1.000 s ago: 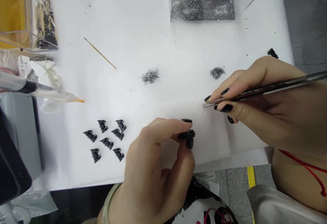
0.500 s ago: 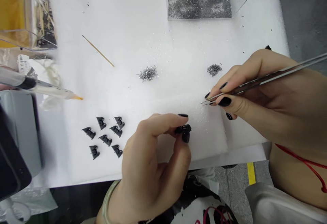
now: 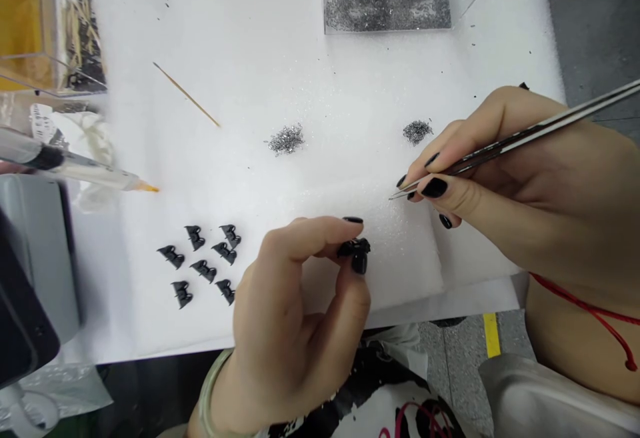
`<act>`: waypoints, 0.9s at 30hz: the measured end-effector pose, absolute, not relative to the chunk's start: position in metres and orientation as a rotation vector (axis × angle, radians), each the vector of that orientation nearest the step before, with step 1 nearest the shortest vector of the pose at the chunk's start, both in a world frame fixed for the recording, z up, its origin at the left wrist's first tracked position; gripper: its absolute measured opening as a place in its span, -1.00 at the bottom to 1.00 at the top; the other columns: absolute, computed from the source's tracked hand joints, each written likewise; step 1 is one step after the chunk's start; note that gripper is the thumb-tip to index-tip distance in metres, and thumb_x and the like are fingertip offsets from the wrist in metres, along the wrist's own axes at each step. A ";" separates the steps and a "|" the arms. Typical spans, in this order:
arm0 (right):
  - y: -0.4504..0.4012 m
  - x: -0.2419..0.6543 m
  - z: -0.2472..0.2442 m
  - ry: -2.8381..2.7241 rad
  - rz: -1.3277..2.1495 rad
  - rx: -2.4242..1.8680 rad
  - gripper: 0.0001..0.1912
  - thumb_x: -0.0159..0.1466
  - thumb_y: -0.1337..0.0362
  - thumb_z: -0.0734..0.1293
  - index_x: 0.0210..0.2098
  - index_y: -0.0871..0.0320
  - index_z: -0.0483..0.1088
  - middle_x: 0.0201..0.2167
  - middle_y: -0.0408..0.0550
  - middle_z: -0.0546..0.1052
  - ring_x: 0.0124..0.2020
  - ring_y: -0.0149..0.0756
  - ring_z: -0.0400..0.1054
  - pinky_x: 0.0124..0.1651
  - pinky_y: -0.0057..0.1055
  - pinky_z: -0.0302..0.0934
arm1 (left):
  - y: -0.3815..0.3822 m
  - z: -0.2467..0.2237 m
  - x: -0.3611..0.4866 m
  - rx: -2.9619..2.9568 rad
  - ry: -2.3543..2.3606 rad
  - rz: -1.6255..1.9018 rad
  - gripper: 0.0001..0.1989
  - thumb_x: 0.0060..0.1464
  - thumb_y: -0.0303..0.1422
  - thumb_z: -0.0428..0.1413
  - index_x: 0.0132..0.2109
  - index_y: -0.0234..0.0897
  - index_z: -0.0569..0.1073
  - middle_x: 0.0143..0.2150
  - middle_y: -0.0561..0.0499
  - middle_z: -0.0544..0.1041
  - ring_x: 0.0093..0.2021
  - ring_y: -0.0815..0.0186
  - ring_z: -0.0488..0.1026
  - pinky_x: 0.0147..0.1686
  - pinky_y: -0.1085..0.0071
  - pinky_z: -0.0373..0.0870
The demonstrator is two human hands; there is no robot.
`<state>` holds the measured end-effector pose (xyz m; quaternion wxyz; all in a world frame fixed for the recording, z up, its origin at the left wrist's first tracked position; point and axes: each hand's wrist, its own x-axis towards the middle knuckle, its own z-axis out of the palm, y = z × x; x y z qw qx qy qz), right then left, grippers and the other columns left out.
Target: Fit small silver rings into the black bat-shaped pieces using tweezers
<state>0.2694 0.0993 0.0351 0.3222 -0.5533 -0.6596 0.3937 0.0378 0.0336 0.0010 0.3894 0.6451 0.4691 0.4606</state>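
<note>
My left hand (image 3: 295,311) pinches a small black piece (image 3: 354,247) between thumb and forefinger; fingertips hide part of it. Metal tweezers (image 3: 520,137) rest in a pen-like grip in my right hand (image 3: 505,165), their tips close together and pointing left, just up and right of the black piece. Whether the tips hold a bead is too small to tell. Several black bat-shaped pieces (image 3: 204,270) lie on the white foam sheet (image 3: 240,191) left of my left hand. One pile of shiny dark beads (image 3: 286,139) sits mid-sheet, and a smaller bead pile (image 3: 417,132) lies near my right fingers.
A clear box of beads (image 3: 387,5) stands at the back. A wooden stick (image 3: 186,94) lies on the sheet. From the left reaches a syringe (image 3: 95,170) with an orange tip. A grey case (image 3: 40,245) and a container with sticks (image 3: 80,38) occupy the left side.
The tweezer tips have drawn closer together and shifted slightly left. The whole view has slid a little, and my left hand keeps its pinch on the black piece.
</note>
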 end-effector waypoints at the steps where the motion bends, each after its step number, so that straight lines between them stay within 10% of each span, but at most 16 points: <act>1: 0.100 0.270 0.035 -1.740 1.032 -1.447 -0.84 0.36 0.35 0.50 -0.25 -0.03 0.48 -0.22 -0.08 0.71 -0.15 -0.14 0.67 -0.56 -0.24 0.15 | 0.033 0.001 0.038 1.638 1.184 1.170 -0.40 0.21 -0.75 0.18 0.30 -0.19 0.48 0.00 0.02 0.60 0.01 0.35 0.62 0.01 0.48 0.58; 27: 0.097 0.269 0.037 -1.784 0.977 -1.500 -0.85 0.41 0.33 0.46 -0.22 -0.06 0.44 -0.20 -0.18 0.70 -0.14 -0.18 0.66 -0.46 -0.21 0.31 | 0.035 0.007 0.039 1.713 1.298 1.138 -0.49 0.32 -0.69 0.19 0.27 -0.10 0.51 -0.01 0.00 0.66 -0.06 0.24 0.68 -0.13 0.32 0.70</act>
